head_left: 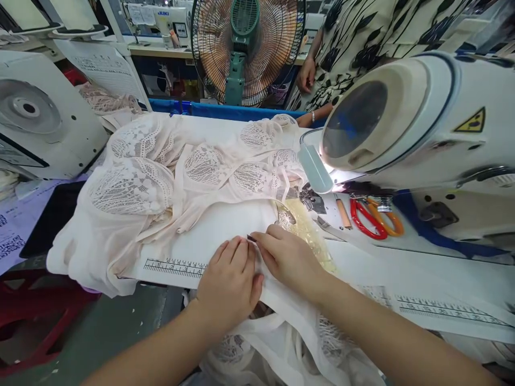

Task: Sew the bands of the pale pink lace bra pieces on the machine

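Observation:
My left hand (230,284) and my right hand (287,256) lie side by side on a pale piece of fabric (281,300) at the front edge of the white sewing table (225,225). Both hands have their fingers curled down and pressed on the cloth. A small dark thing, too small to name, shows between the fingertips (251,238). The cloth hangs off the table towards me. A heap of cream lace garments (169,177) lies just beyond my hands. The sewing machine (426,123) stands to the right, its needle area (309,198) lit.
Red and orange scissors (374,217) lie under the machine arm. A printed ruler (175,266) runs along the table edge. A standing fan (245,48) is behind the table, and a person in a patterned dress (362,43) stands at the back right. Another machine (36,118) is at left.

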`<state>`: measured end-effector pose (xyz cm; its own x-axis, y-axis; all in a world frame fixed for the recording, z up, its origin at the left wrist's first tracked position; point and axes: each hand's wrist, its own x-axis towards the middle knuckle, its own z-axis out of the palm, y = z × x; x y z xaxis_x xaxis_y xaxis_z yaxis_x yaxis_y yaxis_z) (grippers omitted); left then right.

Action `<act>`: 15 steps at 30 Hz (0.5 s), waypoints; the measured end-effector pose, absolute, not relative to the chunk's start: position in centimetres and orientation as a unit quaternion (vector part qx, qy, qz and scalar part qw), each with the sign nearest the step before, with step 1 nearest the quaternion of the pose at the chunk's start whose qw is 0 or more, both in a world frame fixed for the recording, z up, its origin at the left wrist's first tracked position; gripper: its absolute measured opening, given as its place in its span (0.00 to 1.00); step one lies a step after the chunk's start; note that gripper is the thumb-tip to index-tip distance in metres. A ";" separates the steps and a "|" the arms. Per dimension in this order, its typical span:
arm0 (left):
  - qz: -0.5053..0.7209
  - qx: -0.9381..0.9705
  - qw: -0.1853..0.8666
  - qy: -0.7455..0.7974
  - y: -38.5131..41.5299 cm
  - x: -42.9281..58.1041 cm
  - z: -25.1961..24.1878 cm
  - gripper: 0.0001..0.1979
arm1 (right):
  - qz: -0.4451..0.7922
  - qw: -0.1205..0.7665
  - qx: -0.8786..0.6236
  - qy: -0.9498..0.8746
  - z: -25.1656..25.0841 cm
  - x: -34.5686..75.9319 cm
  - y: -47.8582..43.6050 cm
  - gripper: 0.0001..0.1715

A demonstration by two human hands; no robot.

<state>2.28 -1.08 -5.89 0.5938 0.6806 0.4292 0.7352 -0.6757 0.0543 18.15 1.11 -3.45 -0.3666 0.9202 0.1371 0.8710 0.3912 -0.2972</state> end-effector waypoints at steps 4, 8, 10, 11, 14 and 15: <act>-0.207 -0.891 0.063 -0.399 -1.1 2.3 -5.8 0.23 | 0.071 0.136 -0.528 -0.835 -3.4 18.3 1.0 0.15; -0.201 -0.894 0.061 -0.396 -1.0 2.4 -5.7 0.22 | 0.063 0.112 -0.528 -0.839 -3.0 18.9 0.5 0.17; -0.200 -0.895 0.060 -0.395 -1.0 2.4 -5.6 0.22 | 0.060 0.103 -0.531 -0.839 -2.9 19.3 0.1 0.17; -0.200 -0.895 0.060 -0.395 -0.9 2.4 -5.6 0.22 | 0.059 0.102 -0.532 -0.838 -2.8 19.5 -0.1 0.17; -0.196 -0.896 0.060 -0.394 -0.9 2.4 -5.6 0.22 | 0.061 0.128 -0.531 -0.835 -2.8 20.0 -0.4 0.18; -0.196 -0.895 0.061 -0.395 -0.9 2.4 -5.6 0.22 | 0.057 0.146 -0.530 -0.834 -2.8 20.0 -0.4 0.18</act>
<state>2.36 -0.92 -5.61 0.6104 0.6837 0.4000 0.7318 -0.6800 0.0457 20.02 -0.41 -2.81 -0.3963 0.8998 0.1823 0.8667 0.4322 -0.2491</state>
